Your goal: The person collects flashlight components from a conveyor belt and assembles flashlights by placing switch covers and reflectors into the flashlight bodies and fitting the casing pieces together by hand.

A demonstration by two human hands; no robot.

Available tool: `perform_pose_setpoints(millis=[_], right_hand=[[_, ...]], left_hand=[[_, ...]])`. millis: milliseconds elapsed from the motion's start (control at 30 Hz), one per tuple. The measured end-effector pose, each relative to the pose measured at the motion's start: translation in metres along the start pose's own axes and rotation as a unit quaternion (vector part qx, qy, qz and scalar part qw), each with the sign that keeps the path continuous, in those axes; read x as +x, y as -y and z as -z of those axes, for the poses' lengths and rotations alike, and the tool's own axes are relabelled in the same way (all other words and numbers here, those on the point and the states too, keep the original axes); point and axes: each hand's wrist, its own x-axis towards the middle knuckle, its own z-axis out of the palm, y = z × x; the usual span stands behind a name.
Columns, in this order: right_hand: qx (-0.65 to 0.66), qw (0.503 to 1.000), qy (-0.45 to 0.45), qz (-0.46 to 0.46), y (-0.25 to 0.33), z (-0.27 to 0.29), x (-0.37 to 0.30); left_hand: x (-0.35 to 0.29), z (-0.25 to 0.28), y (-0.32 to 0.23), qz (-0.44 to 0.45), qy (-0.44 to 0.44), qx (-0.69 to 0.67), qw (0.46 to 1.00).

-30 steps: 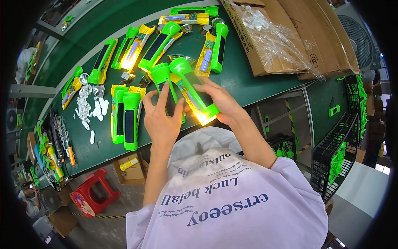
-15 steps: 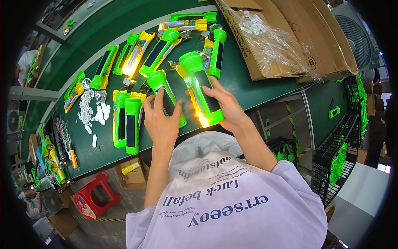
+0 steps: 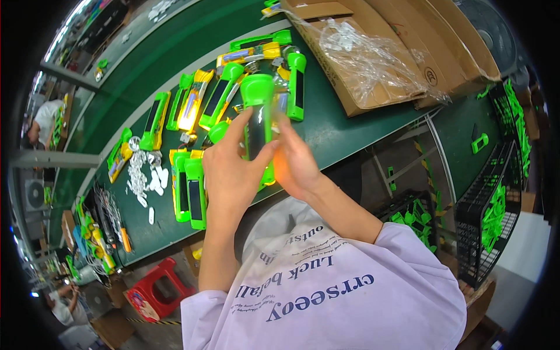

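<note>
A green flashlight (image 3: 256,93) with a dark panel along its body is held upright over the bench by my left hand (image 3: 224,166), with thumb and fingers closed around it. My right hand (image 3: 297,160) is at the flashlight's right side, its palm lit orange. Motion smears the right fingers, so their grip cannot be made out. Beneath my left hand another green flashlight (image 3: 217,132) lies partly hidden. Two more green flashlights (image 3: 196,192) rest side by side left of my left wrist.
Several green-and-yellow flashlights, some opened (image 3: 194,105), lie across the green bench (image 3: 326,137). White plastic pieces (image 3: 156,179) are scattered at left, near an orange-handled tool (image 3: 126,239). A cardboard box (image 3: 373,87) with plastic film stands at far right. Black crates (image 3: 484,216) and a red stool (image 3: 157,291) are below.
My left hand has left the flashlight on the bench and taken hold of the raised one. My right hand has shifted left along its side. The bright glow is now mostly covered by my hands.
</note>
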Motion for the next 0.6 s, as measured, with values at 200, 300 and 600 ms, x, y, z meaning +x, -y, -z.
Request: perform_pose_setpoints(millis=[200,300,600], right_hand=[[0.039,0.997,-0.065,-0.013,0.0,0.005,-0.001],[0.042,0.996,-0.05,-0.054,0.005,0.015,-0.001],[0.031,0.995,-0.092,0.022,-0.007,0.006,0.007]], left_hand=[[0.005,-0.001,0.007,0.033,0.022,-0.123,0.992],[0.008,0.001,0.007,0.075,0.017,-0.225,0.971],[-0.001,-0.026,0.013,0.013,-0.031,-0.125,0.992]])
